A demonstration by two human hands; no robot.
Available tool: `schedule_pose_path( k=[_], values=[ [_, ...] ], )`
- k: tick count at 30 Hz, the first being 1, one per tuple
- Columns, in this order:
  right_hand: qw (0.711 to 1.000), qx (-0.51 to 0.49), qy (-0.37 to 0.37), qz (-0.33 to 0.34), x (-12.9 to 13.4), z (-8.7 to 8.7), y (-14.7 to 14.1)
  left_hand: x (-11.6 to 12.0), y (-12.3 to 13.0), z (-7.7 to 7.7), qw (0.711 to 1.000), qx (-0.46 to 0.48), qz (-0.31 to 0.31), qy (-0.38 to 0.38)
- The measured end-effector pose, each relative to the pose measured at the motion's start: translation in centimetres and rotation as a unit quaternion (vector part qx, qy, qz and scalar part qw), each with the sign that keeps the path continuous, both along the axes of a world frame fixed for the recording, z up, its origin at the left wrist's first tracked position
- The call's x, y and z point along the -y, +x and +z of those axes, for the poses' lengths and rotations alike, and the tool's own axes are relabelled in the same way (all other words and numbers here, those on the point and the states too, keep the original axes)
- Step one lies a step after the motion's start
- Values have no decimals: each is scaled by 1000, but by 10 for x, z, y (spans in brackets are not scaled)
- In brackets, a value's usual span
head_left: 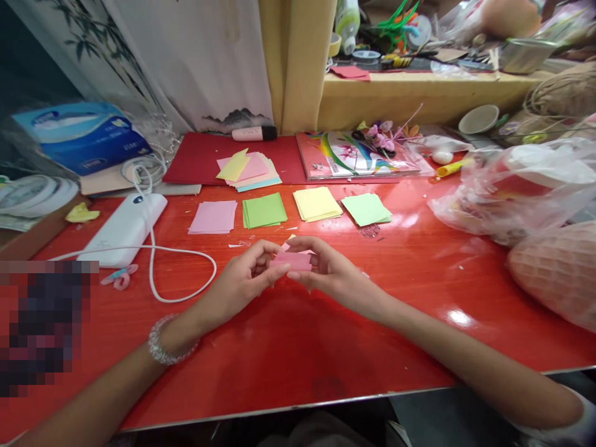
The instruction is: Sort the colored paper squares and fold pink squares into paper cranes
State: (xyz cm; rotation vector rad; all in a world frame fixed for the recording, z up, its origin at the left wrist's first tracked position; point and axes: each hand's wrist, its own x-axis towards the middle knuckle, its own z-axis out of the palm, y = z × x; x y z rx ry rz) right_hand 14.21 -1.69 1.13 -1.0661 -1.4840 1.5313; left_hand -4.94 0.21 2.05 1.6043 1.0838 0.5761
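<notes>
A small stack of pink paper squares (292,261) is held up off the red table between my two hands. My left hand (254,270) pinches its left end with thumb and fingers. On the other end, my right hand (330,268) grips it the same way. Just beyond my hands lies a row of square paper stacks: pink-purple (213,217), green (264,210), pale yellow (317,204) and mint green (367,209). Behind them a loose pile of mixed coloured papers (254,169) rests on a red folder (200,155).
A white power bank (123,230) with a looping white cable (153,273) lies at left, near a blue tissue pack (88,139). Plastic-wrapped items (526,186) crowd the right side. A colourful paper pack (358,155) lies at the back, below a cluttered shelf (419,90).
</notes>
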Motion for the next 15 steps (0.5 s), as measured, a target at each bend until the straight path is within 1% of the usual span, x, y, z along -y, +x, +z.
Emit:
schedule_pose_path(
  k=[3, 7, 12, 15],
  values=[
    [999, -23, 2, -25, 0, 1, -1, 0, 1, -2, 1000, 1, -5, -5],
    [999, -44, 10, -20, 0, 0, -1, -1, 2, -4, 1000, 9, 0, -17],
    [996, -85, 9, -41, -1, -2, -2, 0, 3, -1, 1000, 4, 9, 4],
    [994, -100, 9, -42, -2, -4, -2, 1, 2, -1, 1000, -6, 8, 6]
  ],
)
